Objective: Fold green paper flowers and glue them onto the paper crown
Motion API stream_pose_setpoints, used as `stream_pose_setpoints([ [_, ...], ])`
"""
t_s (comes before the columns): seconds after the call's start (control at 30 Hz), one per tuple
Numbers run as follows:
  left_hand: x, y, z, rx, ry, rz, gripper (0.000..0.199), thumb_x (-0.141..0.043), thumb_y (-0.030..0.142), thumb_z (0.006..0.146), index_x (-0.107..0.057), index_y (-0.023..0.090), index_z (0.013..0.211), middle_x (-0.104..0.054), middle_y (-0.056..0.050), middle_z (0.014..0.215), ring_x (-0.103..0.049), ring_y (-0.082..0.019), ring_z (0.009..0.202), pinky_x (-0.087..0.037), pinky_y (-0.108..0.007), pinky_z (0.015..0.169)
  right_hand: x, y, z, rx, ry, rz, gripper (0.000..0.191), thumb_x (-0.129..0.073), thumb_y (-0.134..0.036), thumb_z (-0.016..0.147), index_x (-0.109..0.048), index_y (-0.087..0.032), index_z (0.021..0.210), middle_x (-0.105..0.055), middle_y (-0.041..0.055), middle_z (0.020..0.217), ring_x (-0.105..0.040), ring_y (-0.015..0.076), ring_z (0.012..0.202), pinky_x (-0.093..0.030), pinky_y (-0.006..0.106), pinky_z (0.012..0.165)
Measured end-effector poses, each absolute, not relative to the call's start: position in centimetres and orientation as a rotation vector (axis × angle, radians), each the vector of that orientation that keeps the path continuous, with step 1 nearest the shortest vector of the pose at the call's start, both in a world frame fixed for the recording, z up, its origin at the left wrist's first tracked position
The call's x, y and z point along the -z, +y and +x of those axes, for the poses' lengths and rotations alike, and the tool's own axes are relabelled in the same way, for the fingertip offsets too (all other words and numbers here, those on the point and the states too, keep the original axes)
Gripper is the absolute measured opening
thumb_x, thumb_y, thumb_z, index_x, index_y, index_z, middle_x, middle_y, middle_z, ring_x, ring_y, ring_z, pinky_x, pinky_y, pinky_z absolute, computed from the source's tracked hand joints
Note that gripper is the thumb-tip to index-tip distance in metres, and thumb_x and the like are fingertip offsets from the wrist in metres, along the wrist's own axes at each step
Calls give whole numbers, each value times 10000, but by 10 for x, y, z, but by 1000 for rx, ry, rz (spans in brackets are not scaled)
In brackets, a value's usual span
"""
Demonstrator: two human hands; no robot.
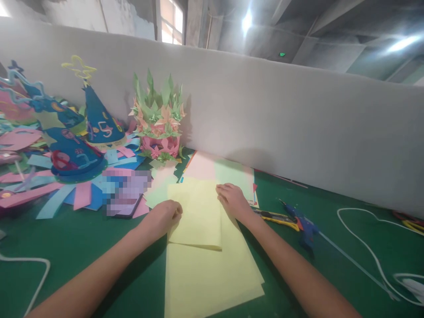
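Observation:
A smaller folded yellow sheet lies on top of larger yellow paper in front of me. My left hand is closed at the left edge of the folded sheet, with its fingers curled and pinching that edge. At the upper right corner rests my right hand, its fingers extended together over the sheet's edge. Behind the yellow paper, pink and pale green sheets lie stacked near the white partition.
Blue cone hats and paper strips crowd the left. A paper flower crown stands behind a phone. Right of my hand are a yellow cutter, a blue glue gun and a white cable.

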State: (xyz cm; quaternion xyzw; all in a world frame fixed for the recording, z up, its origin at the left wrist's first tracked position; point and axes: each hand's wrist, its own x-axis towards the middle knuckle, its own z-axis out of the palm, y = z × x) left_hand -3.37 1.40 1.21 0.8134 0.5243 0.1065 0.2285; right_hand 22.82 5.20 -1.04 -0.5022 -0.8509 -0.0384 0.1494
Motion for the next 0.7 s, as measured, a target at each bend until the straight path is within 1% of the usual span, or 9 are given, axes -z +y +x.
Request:
stream_pose_setpoints([
  [0.13, -14, 13, -33, -300, 1455, 2237, 225, -391, 145, 771, -612, 151, 809, -648, -74, 842, -585, -187, 770, -429, -283, 692, 10, 46, 226, 162, -2410, -1490, 212, -507, -174, 841, -592, -192, 1035, -612, 58, 1159, -493, 232, 1048, -337, 389, 877],
  [0.27, -14, 13, -33, -288, 1460, 2242, 218, -402, 153, 769, -617, 153, 804, -646, -70, 799, -585, -186, 744, -428, -280, 672, 5, 33, 225, 228, -2407, -1530, 196, -530, -216, 839, -586, -225, 1026, -590, 52, 1193, -438, 251, 1136, -258, 425, 911],
  [0.33, -14, 13, -33, -292, 1453, 2243, 215, -406, 162, 770, -619, 156, 802, -646, -68, 792, -584, -185, 736, -427, -278, 663, 1, 23, 224, 224, -2417, -1535, 178, -554, -239, 828, -588, -236, 1002, -581, 52, 1193, -424, 257, 1148, -244, 426, 908],
  [0.4, -14, 14, -32, -303, 1450, 2235, 220, -402, 175, 776, -620, 155, 799, -647, -70, 792, -583, -185, 730, -426, -277, 654, -4, 9, 223, 155, -2426, -1531, 111, -585, -266, 809, -596, -238, 916, -594, 49, 1122, -438, 253, 1111, -250, 415, 891],
  [0.43, -15, 14, -32, -304, 1455, 2227, 222, -401, 180, 777, -621, 155, 797, -648, -72, 792, -582, -185, 727, -426, -277, 649, -6, 2, 222, 104, -2429, -1535, 74, -598, -281, 800, -593, -233, 856, -599, 43, 1057, -457, 241, 1067, -258, 405, 880],
  [0.47, -15, 14, -32, -301, 1462, 2218, 223, -401, 186, 777, -621, 154, 794, -648, -73, 791, -581, -186, 723, -426, -277, 644, -8, -7, 221, 52, -2431, -1545, 76, -609, -296, 791, -583, -227, 808, -594, 35, 995, -473, 227, 1017, -266, 396, 869],
  [0.6, -17, 13, -31, -291, 1474, 2219, 217, -406, 201, 775, -618, 158, 789, -650, -72, 792, -582, -187, 720, -424, -279, 645, -9, -38, 217, -131, -2424, -1587, 182, -656, -330, 752, -533, -208, 696, -540, 1, 834, -473, 196, 894, -286, 373, 829],
  [0.7, -17, 11, -31, -283, 1473, 2234, 226, -393, 203, 783, -614, 156, 791, -649, -75, 796, -583, -192, 723, -422, -284, 644, -9, -55, 215, -268, -2455, -1581, 222, -676, -340, 736, -514, -203, 669, -519, -16, 791, -469, 183, 853, -298, 358, 804],
])
